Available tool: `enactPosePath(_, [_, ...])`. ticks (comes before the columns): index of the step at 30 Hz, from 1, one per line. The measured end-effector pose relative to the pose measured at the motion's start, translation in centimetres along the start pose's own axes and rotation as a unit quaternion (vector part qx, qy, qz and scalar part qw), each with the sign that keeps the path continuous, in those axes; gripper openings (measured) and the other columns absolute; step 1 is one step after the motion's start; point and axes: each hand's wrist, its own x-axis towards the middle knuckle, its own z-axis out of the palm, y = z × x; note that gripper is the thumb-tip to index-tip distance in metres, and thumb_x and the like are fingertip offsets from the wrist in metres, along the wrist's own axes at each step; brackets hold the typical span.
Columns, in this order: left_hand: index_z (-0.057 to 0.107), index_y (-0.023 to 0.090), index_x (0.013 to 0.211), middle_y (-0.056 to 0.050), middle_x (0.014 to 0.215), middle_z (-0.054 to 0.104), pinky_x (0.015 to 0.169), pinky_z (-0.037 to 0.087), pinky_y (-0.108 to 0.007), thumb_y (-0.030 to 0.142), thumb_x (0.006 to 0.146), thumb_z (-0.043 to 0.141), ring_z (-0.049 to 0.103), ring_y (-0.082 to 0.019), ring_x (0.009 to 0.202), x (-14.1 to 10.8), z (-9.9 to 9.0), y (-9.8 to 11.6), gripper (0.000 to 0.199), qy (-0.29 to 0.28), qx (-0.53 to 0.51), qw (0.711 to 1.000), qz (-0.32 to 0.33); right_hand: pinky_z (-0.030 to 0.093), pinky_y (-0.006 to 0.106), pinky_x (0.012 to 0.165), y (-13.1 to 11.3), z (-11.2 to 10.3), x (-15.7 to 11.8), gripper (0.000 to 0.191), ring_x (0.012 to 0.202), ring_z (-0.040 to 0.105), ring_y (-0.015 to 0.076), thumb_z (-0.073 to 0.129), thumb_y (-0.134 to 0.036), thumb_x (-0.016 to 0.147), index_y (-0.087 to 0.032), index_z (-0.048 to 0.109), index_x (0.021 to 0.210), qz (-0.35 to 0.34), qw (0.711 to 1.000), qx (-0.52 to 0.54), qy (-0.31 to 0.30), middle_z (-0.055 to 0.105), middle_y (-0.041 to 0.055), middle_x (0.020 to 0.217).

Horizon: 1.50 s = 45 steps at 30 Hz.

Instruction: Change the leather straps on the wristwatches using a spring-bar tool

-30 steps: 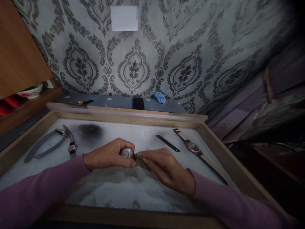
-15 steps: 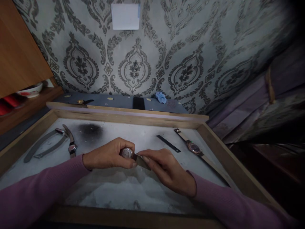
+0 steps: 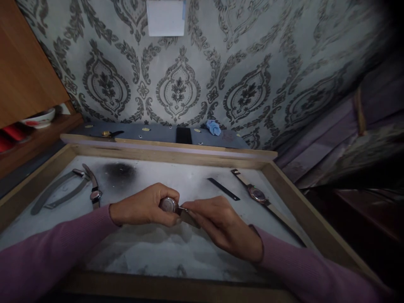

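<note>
My left hand (image 3: 145, 204) is closed around a round watch case (image 3: 168, 205), whose shiny metal back faces up. From the case's right edge a flat grey-brown strip, seemingly the watch strap (image 3: 190, 219), slants down under my right fingers. My right hand (image 3: 221, 225) is closed in a pinch on a thin metal piece (image 3: 181, 208) that meets the edge of the case; its exact kind is hard to make out. Both hands are close together over the middle of the white-bottomed wooden tray (image 3: 176, 156).
Grey-handled pliers (image 3: 61, 185) and a small wristwatch (image 3: 95, 195) lie at the tray's left. To the right are a black snap-off blade (image 3: 223, 189) and a larger wristwatch (image 3: 257, 194). Behind the rim sit a dark phone-like slab (image 3: 183, 135) and a crumpled blue cloth (image 3: 213, 127).
My right hand has shifted very slightly, and its wrist sits a little further right. The watch case stays in my left hand, and the view has tilted a touch.
</note>
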Motion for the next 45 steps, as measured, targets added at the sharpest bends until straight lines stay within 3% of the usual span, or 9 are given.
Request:
enactPosePath(7, [0.046,0.017,0.060,0.010,0.050,0.032,0.044,0.018,-0.021,0.018,0.069,0.062,0.024,-0.006,0.047,0.09,0.11,0.03,0.019,0.005,-0.003,1.000,0.001,0.038,0.023,0.048,0.23,0.10,-0.18,0.025,0.052,0.052,0.0105,0.041,-0.009,0.093,-0.009,0.063,0.105,-0.036,0.999,-0.029,0.004,0.063,0.0042,0.067])
enactPosePath(15, [0.050,0.016,0.065,0.009,0.054,0.034,0.045,0.019,-0.021,0.037,0.075,0.066,0.025,-0.006,0.049,0.05,-0.07,-0.57,0.028,-0.018,-0.002,1.000,0.024,0.037,0.023,0.047,0.19,-0.01,-0.07,0.024,0.050,0.050,0.0106,0.041,-0.009,0.093,-0.007,0.062,0.105,-0.053,0.997,-0.050,-0.003,0.062,0.0038,0.065])
enactPosePath(25, [0.046,0.017,0.060,0.010,0.050,0.030,0.044,0.017,-0.020,0.023,0.074,0.061,0.023,-0.006,0.047,0.14,0.19,-0.22,0.021,-0.001,-0.004,1.000,0.014,0.044,0.022,0.052,0.25,0.13,-0.27,0.025,0.054,0.059,0.0108,0.040,-0.011,0.094,-0.010,0.059,0.109,-0.043,0.998,-0.055,-0.010,0.068,0.0049,0.071])
enactPosePath(31, [0.046,0.017,0.060,0.010,0.050,0.030,0.044,0.017,-0.021,0.023,0.073,0.062,0.023,-0.006,0.047,0.12,0.20,-0.30,0.021,0.000,-0.007,1.000,0.012,0.047,0.023,0.059,0.20,0.27,-0.54,0.024,0.062,0.064,0.0117,0.039,-0.011,0.095,-0.012,0.057,0.111,-0.027,0.996,-0.080,0.004,0.072,0.0056,0.078])
enactPosePath(40, [0.045,0.017,0.059,0.010,0.050,0.030,0.044,0.017,-0.021,0.022,0.073,0.061,0.022,-0.006,0.047,0.14,0.22,-0.37,0.022,0.003,-0.007,1.000,0.018,0.047,0.024,0.059,0.19,0.53,-0.73,0.025,0.064,0.063,0.0115,0.040,-0.012,0.094,-0.013,0.057,0.113,-0.023,0.998,-0.057,0.013,0.072,0.0068,0.085])
enactPosePath(45, [0.046,0.017,0.059,0.010,0.049,0.031,0.043,0.017,-0.021,0.019,0.072,0.060,0.023,-0.005,0.047,0.14,0.18,-0.34,0.019,0.000,-0.006,1.000,0.021,0.044,0.023,0.054,0.27,0.44,-0.56,0.025,0.059,0.062,0.0111,0.042,-0.011,0.094,-0.012,0.059,0.112,-0.022,0.999,-0.038,0.004,0.072,0.0065,0.080])
